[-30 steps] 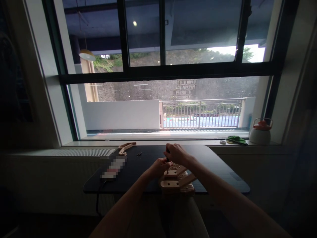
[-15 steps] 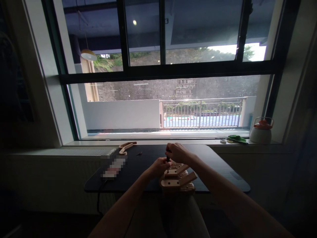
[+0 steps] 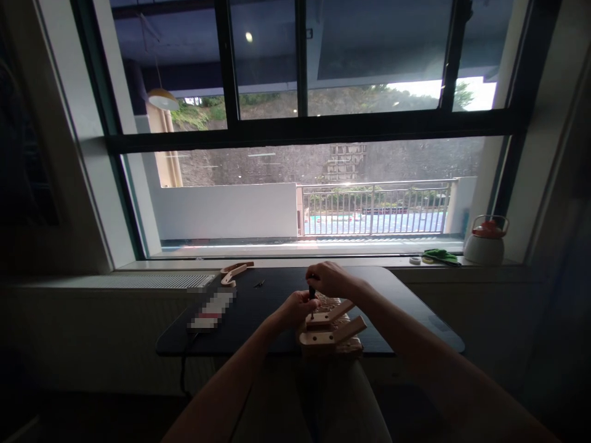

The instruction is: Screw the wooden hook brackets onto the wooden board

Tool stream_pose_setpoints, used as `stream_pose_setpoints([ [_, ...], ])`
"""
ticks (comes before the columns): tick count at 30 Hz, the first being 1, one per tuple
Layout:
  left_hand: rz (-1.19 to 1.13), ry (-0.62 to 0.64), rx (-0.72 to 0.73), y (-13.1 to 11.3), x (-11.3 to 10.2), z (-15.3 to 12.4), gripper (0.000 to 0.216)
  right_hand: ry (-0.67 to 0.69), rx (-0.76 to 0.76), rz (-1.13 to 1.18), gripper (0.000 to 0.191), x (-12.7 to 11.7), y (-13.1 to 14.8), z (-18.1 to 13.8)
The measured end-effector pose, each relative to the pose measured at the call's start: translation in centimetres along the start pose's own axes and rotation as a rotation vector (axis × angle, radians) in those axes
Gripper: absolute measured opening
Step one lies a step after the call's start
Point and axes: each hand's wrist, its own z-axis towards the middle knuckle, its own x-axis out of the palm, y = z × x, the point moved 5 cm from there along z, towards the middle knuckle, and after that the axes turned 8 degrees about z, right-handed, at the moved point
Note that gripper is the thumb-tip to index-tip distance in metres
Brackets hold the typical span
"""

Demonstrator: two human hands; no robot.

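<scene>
A dark-handled screwdriver (image 3: 313, 291) stands upright, its tip down at a hole in the farther of two angled wooden pieces (image 3: 324, 317). Wrapped over the handle's top is my right hand (image 3: 331, 279). My left hand (image 3: 295, 309) closes its thumb and fingers around the tool lower down. The nearer angled wooden piece (image 3: 323, 338) shows two dark holes and has an arm slanting up to the right. Both pieces rest on a brown, rough-textured block (image 3: 351, 348) at the table's front edge. Whether a screw sits under the tip is hidden.
Two curved wooden pieces (image 3: 234, 274) lie at the back left of the dark table (image 3: 397, 326). Small screws (image 3: 259, 283) are to their right, and a blurred-out power strip (image 3: 212, 311) is nearer. On the windowsill stand a jug (image 3: 484, 243), green gloves (image 3: 441, 256) and tape rolls (image 3: 415, 261).
The view has shifted slightly, moving everything a little up and left in the picture. Both hands keep their hold on the screwdriver at the same wooden piece.
</scene>
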Motion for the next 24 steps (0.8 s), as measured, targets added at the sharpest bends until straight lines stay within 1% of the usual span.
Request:
stream_pose_setpoints([
  [8, 0.017, 0.023, 0.016, -0.5, 0.0, -0.2, 0.03, -0.083, 0.119, -0.041, 0.03, 0.6, -0.9, 0.0],
  [12, 0.025, 0.009, 0.016, -0.5, 0.0, -0.2, 0.029, -0.046, 0.063, -0.022, 0.03, 0.4, -0.6, -0.1],
  [16, 0.002, -0.003, 0.004, 0.1, -0.1, -0.1, 0.03, -0.027, 0.003, 0.005, 0.024, 0.1, -0.1, -0.2],
  [20, -0.012, -0.012, 0.006, 0.7, -0.1, 0.1, 0.031, -0.028, 0.019, 0.004, 0.022, 0.4, -0.3, 0.1],
  [24, -0.03, -0.009, 0.02, 0.4, 0.1, 0.1, 0.033, -0.045, 0.073, -0.023, 0.027, 0.7, -0.5, 0.3],
])
